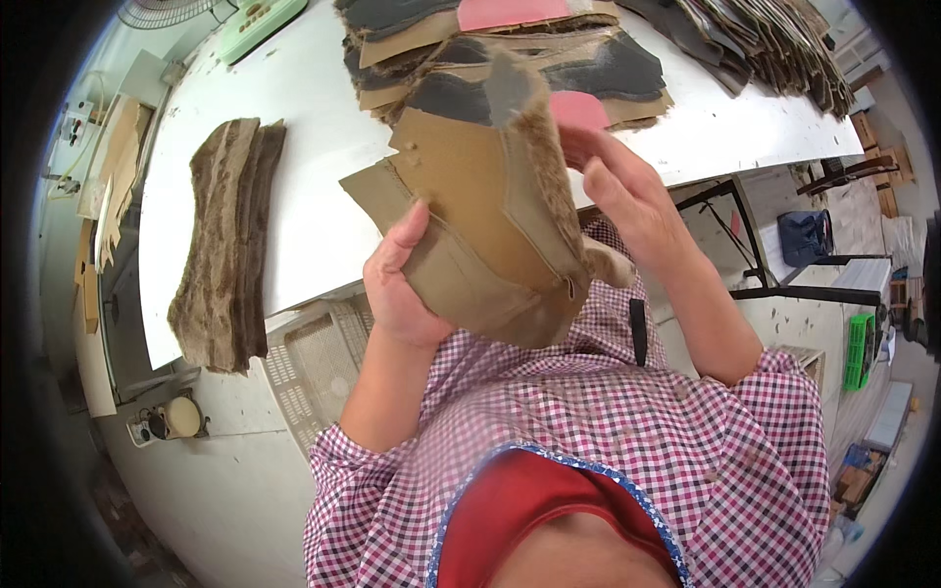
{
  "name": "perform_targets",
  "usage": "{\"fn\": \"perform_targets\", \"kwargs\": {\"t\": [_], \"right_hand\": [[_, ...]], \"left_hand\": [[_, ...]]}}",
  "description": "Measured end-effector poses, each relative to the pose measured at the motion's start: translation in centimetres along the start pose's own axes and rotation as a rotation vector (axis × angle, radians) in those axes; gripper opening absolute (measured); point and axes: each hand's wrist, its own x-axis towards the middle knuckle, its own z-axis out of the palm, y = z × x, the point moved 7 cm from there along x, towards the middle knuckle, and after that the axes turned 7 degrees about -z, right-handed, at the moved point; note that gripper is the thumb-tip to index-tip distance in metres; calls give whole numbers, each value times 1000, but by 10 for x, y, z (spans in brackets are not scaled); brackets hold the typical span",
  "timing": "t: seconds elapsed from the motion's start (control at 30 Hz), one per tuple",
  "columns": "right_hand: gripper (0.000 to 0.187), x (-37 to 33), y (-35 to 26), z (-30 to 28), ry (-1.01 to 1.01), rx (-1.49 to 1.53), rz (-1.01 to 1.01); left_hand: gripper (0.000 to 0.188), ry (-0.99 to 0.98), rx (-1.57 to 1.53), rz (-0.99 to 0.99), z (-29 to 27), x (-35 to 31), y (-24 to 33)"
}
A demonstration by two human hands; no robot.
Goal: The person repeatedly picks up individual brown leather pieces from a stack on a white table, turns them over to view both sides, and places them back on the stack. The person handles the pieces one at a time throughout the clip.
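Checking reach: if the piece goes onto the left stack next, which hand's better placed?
Left hand, probably: it grips the piece and is nearer the left stack. The right hand is by the piece's furry edge, farther from that stack.

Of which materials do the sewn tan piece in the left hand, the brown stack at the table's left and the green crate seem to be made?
Sewn tan piece: matte, perhaps suede; fuzzy pile along its right edge suggests shearling, real or imitation. Brown stack: fur, perhaps faux, given its streaky, fuzzy surface. Green crate: probably plastic, from its bright, even colour.
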Motion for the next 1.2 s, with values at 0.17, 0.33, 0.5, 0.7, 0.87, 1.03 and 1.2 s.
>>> {"fn": "perform_targets", "kwargs": {"t": [0.17,0.33,0.5,0.7,0.87,1.03,1.2], "right_hand": [[58,26,24,30,-203,797,110],[46,11,12,-11,139,639,184],[23,17,42,11,80,280,314],[31,13,31,-25,316,-237,48],[27,-35,-63,9,280,-645,-442],[26,-35,-68,24,295,-674,-418],[21,-33,-66,22,179,-553,-369]], "left_hand": [[48,49,81,-22,2,-10,3],[49,49,96,18,-4,-12,-6],[44,8,15,-28,-17,1,-22],[44,112,39,32,3,1,-13],[47,178,44,129,6,-3,-1],[48,70,51,104,21,-4,-6],[48,72,119,135,26,-11,-7]]}}
